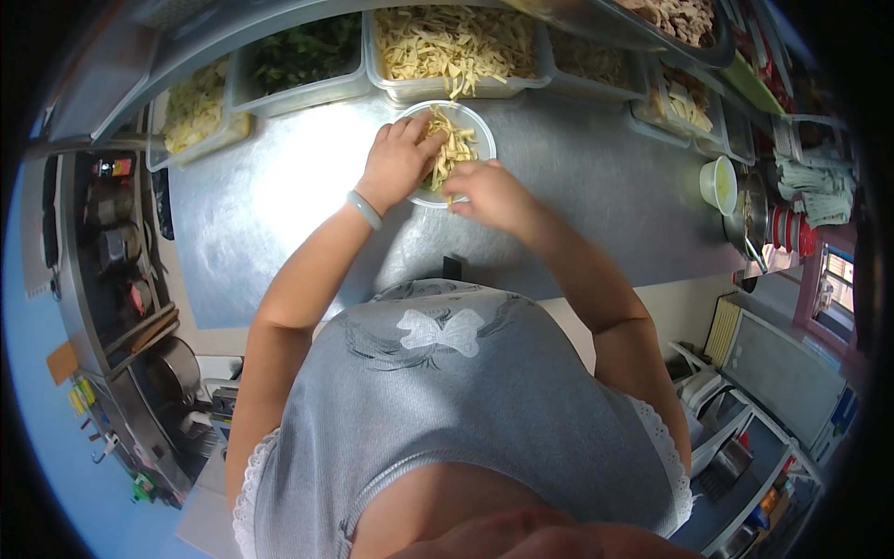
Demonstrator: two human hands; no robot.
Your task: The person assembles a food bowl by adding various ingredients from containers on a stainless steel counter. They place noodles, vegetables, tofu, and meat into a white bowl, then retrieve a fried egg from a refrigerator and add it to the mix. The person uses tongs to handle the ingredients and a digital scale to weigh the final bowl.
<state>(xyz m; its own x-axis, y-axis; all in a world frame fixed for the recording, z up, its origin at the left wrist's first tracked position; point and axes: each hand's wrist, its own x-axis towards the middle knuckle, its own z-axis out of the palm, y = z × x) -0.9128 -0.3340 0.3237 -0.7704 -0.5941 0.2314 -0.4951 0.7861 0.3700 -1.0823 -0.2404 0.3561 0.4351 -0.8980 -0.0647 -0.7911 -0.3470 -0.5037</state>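
Observation:
A round, clear plastic bowl sits on the metal counter with a heap of pale yellow strips, which look like shredded tofu skin. My left hand, with a pale bangle at its wrist, reaches over the bowl's left side. Its fingers are a little apart and rest on the strips; the fingertips are partly hidden. At the lower right rim, my right hand has its fingers pinched together on some strips, slightly blurred.
Along the counter's far edge stand tubs of yellow strips, dark leafy greens and pale chopped vegetable. A small white tub and a metal bowl are at the right. Shelves stand left.

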